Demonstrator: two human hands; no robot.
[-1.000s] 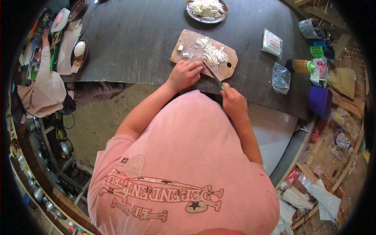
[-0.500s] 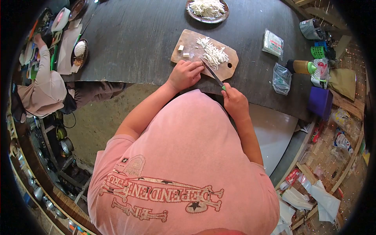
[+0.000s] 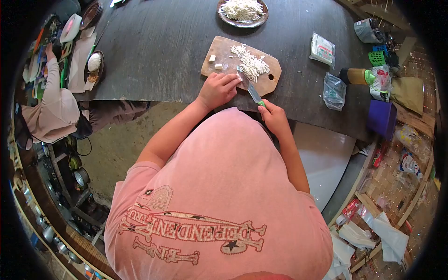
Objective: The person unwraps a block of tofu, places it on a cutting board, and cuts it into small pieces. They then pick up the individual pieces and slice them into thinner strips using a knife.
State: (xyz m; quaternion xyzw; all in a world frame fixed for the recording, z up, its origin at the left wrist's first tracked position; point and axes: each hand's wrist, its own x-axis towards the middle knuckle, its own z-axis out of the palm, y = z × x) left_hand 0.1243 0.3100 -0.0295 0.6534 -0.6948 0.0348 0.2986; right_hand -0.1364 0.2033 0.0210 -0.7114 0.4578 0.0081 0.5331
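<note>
A wooden cutting board point(image 3: 224, 46) lies near the table's front edge, carrying a pile of thin white strips point(image 3: 253, 64) and two small white blocks point(image 3: 219, 66). My right hand point(image 3: 274, 116) is closed round the green handle of a knife point(image 3: 253, 93). The knife's blade reaches up and left over the board, its flat side showing. My left hand point(image 3: 219, 90) rests at the board's front edge, its bent fingertips pressed together beside the blade; what lies under them is too small to name. Behind the board, a brown plate point(image 3: 243, 23) holds a heap of white strips.
The dark table point(image 3: 154, 51) bears a white packet point(image 3: 322, 49), a clear plastic bag point(image 3: 334, 92) and a bottle with a green cap point(image 3: 357, 76) at the right. A purple container point(image 3: 381, 121) stands beyond them. Another person point(image 3: 51, 109) is at the left, near a plate point(image 3: 99, 67).
My right hand has shifted slightly left and down, and the knife has turned so that more of its blade's flat side shows. The other person's hand at the left has moved a little.
</note>
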